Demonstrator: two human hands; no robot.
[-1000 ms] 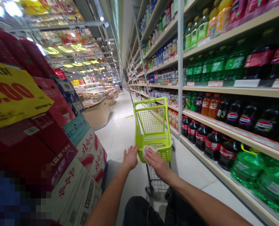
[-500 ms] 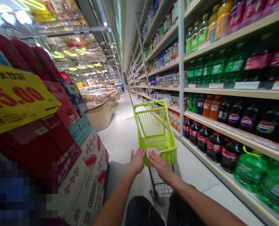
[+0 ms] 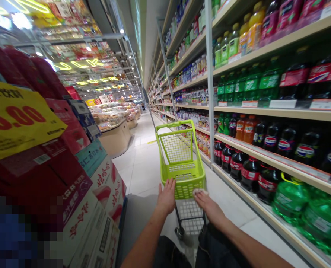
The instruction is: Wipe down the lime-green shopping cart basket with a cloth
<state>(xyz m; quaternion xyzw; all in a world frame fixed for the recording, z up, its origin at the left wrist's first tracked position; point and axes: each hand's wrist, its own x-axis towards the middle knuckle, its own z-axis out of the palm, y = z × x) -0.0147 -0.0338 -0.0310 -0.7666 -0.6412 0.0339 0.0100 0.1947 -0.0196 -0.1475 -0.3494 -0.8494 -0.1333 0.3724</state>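
A lime-green shopping cart basket [image 3: 182, 171] stands in the aisle before me, on a grey frame with a lower wire rack [image 3: 191, 219]. My left hand [image 3: 167, 195] rests its fingertips on the basket's near left corner, fingers stretched out, holding nothing. At the near right corner, my right hand [image 3: 208, 206] has a pale cloth [image 3: 201, 191] under its fingers, close against the basket's lower edge. Most of the cloth is hidden behind the fingers.
Shelves of drink bottles [image 3: 249, 108] line the right side. Stacked drink cartons [image 3: 98, 201] with a yellow price sign [image 3: 20, 119] stand close on the left. Beyond them is a rounded display counter [image 3: 115, 137]. My knees are just below the cart.
My right hand has moved right with the cloth, from the basket's near rim to its lower right corner. My left hand has shifted slightly right along the basket. The view has turned slightly.
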